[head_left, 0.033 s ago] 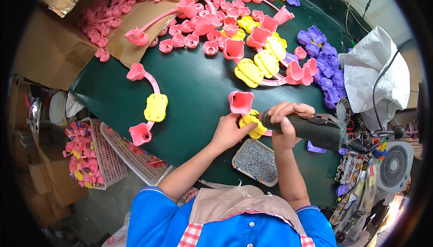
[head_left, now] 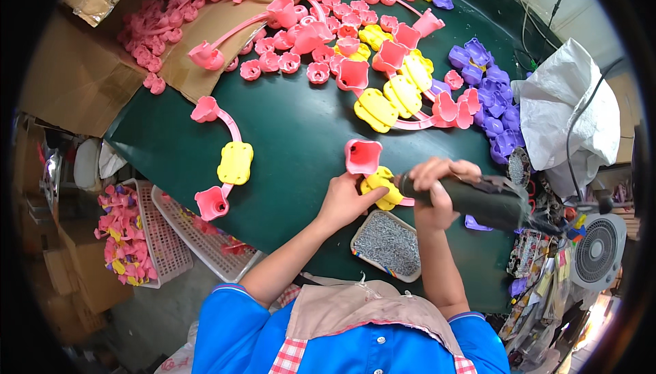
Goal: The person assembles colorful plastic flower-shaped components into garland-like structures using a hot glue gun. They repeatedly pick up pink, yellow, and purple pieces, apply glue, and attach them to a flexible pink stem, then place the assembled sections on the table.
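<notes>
My left hand (head_left: 347, 203) grips a pink curved plastic piece with a flower-shaped cup (head_left: 363, 156) and a yellow plate (head_left: 385, 187), holding it on the green table. In my right hand (head_left: 441, 186) is a black electric screwdriver (head_left: 478, 199), lying almost level, its nose at the right side of the yellow plate. The tip is too blurred to make out. Just below the hands sits a shallow tray (head_left: 356, 251) filled with small grey screws. To the left lies a similar pink piece (head_left: 234, 131) with a yellow plate across its middle.
Pink cups (head_left: 318, 72) and joined pink-and-yellow pieces (head_left: 377, 110) crowd the table's far side. Purple parts (head_left: 502, 104) and a white sack (head_left: 570, 107) lie at the right, near a fan (head_left: 596, 251). Cardboard (head_left: 78, 90) and baskets (head_left: 164, 237) stand left.
The screwdriver and my right hand have shifted slightly right, and the tool's rear end is more blurred. My left hand and the piece have hardly moved.
</notes>
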Action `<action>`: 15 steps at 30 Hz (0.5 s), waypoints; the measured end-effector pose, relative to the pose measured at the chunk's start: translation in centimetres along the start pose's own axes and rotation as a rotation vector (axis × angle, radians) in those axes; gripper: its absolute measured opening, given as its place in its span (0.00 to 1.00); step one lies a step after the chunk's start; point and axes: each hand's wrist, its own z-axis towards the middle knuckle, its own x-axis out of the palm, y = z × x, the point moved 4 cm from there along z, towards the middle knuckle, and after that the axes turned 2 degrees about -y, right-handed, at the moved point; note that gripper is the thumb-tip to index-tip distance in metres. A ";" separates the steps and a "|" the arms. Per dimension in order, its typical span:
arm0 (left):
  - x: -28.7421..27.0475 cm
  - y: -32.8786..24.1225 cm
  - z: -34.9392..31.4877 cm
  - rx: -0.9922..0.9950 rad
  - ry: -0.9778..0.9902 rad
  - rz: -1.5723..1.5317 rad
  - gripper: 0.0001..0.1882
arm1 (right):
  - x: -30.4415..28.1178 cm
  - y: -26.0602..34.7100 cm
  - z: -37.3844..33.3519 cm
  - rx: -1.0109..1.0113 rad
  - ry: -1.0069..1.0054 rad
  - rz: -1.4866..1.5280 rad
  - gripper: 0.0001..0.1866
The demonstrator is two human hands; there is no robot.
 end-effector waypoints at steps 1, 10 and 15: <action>-0.4 0.2 -0.3 0.035 -0.052 -0.075 0.23 | -0.2 1.1 -0.5 0.004 -0.028 0.000 0.21; 1.5 -1.0 -6.7 0.789 -0.216 0.513 0.16 | -2.2 2.6 -6.1 0.141 0.173 -0.101 0.24; 2.1 -1.2 -6.3 0.829 -0.184 0.451 0.11 | -1.7 5.7 -4.3 0.114 0.149 -0.019 0.24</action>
